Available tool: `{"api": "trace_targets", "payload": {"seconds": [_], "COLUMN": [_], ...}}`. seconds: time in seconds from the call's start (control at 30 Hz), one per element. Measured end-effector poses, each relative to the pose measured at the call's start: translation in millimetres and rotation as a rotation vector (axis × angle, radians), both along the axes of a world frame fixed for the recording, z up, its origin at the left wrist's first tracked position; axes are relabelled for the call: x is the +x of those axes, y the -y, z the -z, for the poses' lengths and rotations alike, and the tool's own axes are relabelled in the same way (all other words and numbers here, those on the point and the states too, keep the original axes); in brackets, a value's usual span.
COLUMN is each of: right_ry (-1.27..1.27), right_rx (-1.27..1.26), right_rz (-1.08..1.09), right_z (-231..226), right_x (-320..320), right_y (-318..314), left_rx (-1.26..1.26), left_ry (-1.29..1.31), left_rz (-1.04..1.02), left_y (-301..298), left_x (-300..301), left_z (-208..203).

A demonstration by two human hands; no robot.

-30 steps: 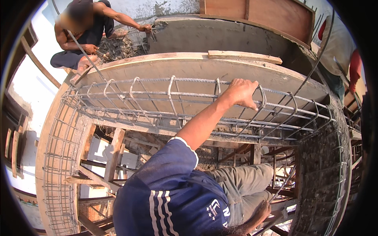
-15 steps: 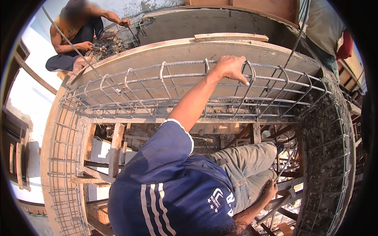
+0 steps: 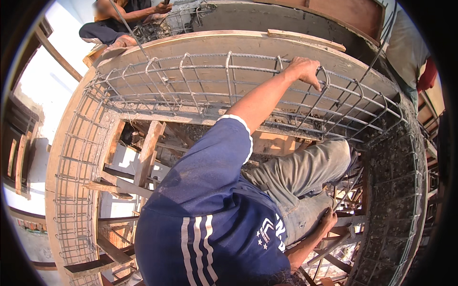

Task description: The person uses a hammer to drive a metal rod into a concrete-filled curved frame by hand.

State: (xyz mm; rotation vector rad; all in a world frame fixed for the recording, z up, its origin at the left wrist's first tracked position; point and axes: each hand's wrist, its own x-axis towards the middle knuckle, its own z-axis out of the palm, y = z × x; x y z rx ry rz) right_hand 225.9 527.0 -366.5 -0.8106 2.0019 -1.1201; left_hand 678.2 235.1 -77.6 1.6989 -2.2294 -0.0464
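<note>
My left hand reaches forward with its fingers wrapped over the top bar of a steel rebar cage, just beside a tie loop. The cage is long, with ribbed bars and square stirrups, and it stands inside a formwork trough along a grey-brown board. Low on the right, my right hand lies against my trouser leg, its fingers curled. What it holds, if anything, is hidden.
At the upper left a co-worker squats on the formwork. Another person's trousers show at the upper right. More rebar runs along the left formwork. A dark, rough trough lies right. Timber props stand below the opening.
My view has shifted, so the cage and my left hand sit higher and further right. My left hand keeps its hold on the bar. The co-worker is now partly out of the picture.
</note>
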Motion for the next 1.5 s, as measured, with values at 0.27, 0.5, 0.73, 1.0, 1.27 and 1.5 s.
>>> {"api": "trace_targets", "payload": {"seconds": [0.27, 0.5, 0.73, 1.0, 1.27, 1.5], "right_ry": [-0.14, -0.152, -0.093, -0.089, -0.244, -0.148], "right_rx": [0.079, 0.051, 0.124, 0.155, 0.115, 0.139], "right_rz": [0.014, 0.057, 0.045, 0.034, 0.033, 0.06], "right_z": [12.5, 36.7, -0.9, -14.1, 10.9, -11.2], "right_x": [2.3, -8.6, 13.5, 19.1, 5.5, 15.5], "right_y": [7.5, 10.3, 10.4, 8.8, 5.4, -0.5], "left_rx": [-0.052, -0.022, -0.023, -0.035, -0.022, -0.025], "left_ry": [0.079, 0.103, 0.093, 0.099, 0.116, 0.102], "left_rz": [-0.088, -0.063, -0.083, -0.068, -0.078, -0.095], "left_y": [1.1, 23.5, 27.4, 29.9, 17.7, 7.7], "left_x": [3.4, 2.0, 5.7, 8.3, -5.6, -4.1], "left_z": [5.0, 11.0, 11.9, 12.2, 4.2, 1.8]}}
